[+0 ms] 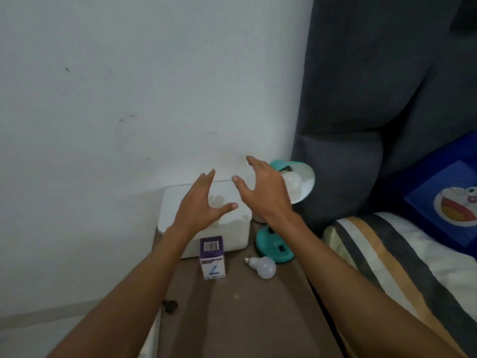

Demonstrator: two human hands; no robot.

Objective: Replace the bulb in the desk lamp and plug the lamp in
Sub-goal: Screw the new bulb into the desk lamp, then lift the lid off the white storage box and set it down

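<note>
Both hands, left and right, are held spread and empty. The fitted bulb should be gripped lightly and the lamp steadied.

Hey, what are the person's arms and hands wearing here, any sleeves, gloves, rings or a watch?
Nothing that shows. The left hand and the right hand are bare, with no gloves, and no rings can be made out. Both forearms are uncovered from wrist to the bottom edge of the picture: no sleeves, watch or bracelet in view. Fingernails look short and unpainted.
</note>
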